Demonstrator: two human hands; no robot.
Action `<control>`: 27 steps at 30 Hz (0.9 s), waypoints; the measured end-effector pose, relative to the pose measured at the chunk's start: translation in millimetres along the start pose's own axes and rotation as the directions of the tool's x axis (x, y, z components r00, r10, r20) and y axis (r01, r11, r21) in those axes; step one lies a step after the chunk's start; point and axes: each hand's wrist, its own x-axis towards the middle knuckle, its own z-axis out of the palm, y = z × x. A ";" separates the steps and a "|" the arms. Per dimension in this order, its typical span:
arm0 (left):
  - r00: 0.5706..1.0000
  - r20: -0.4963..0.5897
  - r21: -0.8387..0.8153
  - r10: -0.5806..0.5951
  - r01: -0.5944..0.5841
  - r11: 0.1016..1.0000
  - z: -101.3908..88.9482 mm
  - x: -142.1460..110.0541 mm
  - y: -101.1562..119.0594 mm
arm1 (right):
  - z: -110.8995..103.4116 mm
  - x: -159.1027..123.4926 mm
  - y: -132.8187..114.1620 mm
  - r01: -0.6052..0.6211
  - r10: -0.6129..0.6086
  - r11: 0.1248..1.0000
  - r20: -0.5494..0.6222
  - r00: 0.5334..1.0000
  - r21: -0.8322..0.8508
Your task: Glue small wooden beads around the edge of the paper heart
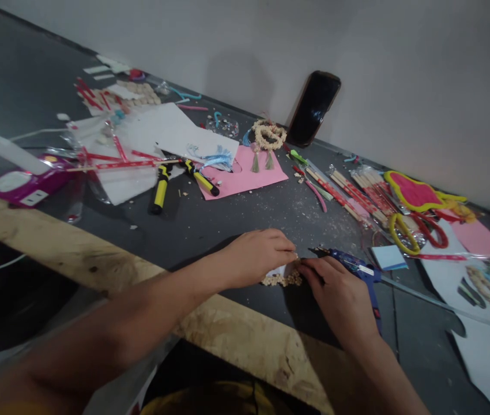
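Observation:
A ring of small tan wooden pieces, with white showing inside it, lies on the dark table near its front edge. My left hand reaches over its far left side, the fingers curled down on the ring and hiding much of it. At the right side of the ring, my right hand has thumb and fingertips pinched together; what lies between them is hidden. A blue glue gun rests partly behind my right hand, its nozzle pointing left. A similar pair of finished-looking beaded rings with tassels lies farther back.
A phone leans on the wall. Yellow-black cutters lie near pink paper. Packs of chopsticks, yellow-handled scissors and white paper cover the right. A purple glue gun lies left.

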 end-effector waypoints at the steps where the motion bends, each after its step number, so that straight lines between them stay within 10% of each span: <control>1: 1.000 -0.001 0.000 0.001 -0.001 1.000 0.1 0.0 -0.1 | 0.2 -0.3 0.0 -0.006 0.006 1.000 -0.005 1.000 -0.001; 27: 1.000 0.014 0.011 -0.009 0.009 1.000 -0.9 0.2 0.4 | 0.8 -2.9 2.4 -0.025 0.025 1.000 -0.034 0.999 0.006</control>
